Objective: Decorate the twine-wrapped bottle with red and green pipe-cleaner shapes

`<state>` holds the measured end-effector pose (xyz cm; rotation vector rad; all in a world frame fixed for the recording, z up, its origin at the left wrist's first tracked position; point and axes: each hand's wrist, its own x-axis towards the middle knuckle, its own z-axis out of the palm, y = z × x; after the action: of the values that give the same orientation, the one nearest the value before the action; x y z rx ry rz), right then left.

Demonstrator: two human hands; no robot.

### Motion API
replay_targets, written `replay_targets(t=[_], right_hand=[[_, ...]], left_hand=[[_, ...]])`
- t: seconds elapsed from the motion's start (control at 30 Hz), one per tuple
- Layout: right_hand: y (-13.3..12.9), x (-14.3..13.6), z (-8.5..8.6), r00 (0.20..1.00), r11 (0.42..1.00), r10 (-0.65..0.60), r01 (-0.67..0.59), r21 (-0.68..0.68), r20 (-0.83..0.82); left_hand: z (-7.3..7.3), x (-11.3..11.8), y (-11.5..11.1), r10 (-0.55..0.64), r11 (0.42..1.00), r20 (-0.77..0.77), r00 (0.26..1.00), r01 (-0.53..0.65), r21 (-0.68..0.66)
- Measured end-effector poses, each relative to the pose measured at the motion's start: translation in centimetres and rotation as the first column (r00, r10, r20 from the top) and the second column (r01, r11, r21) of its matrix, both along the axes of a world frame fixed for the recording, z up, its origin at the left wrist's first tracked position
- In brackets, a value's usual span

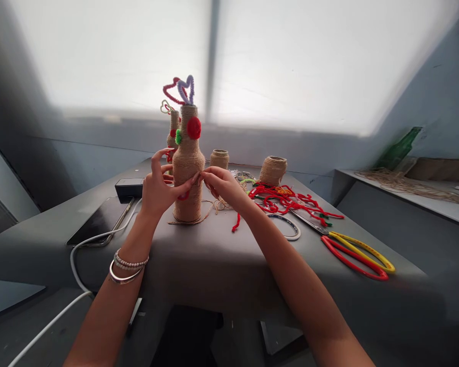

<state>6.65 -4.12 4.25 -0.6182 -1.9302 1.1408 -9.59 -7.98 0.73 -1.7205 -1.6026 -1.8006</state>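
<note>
A twine-wrapped bottle (189, 163) stands upright on the table, with a red pompom (194, 128) and a green one (178, 136) on its neck. Red and lilac pipe-cleaner hearts (187, 90) stick out of its top. My left hand (158, 183) holds the bottle from the left, thumb across its front and fingers around the side. At the bottle's right side my right hand (222, 184) is closed in a pinch, fingertips meeting my left thumb; what it pinches is too small to make out. Loose twine (210, 206) trails beside the base.
Behind stand another decorated bottle (174, 125) and two twine-wrapped jars (273, 171). Right of my hands lie red pipe cleaners (290, 199), a white ring (290, 232) and scissors (359, 255). A phone (101, 221), black box (129, 188) and white cable (74, 255) are left.
</note>
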Motion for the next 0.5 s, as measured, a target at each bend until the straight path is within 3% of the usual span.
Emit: replay_targets(t=[0.5], right_hand=[[0.22, -0.22, -0.27, 0.999, 0.999, -0.023, 0.021, -0.032, -0.040]], left_hand=[[0.07, 0.06, -0.16, 0.020, 1.000, -0.020, 1.000, -0.020, -0.022]])
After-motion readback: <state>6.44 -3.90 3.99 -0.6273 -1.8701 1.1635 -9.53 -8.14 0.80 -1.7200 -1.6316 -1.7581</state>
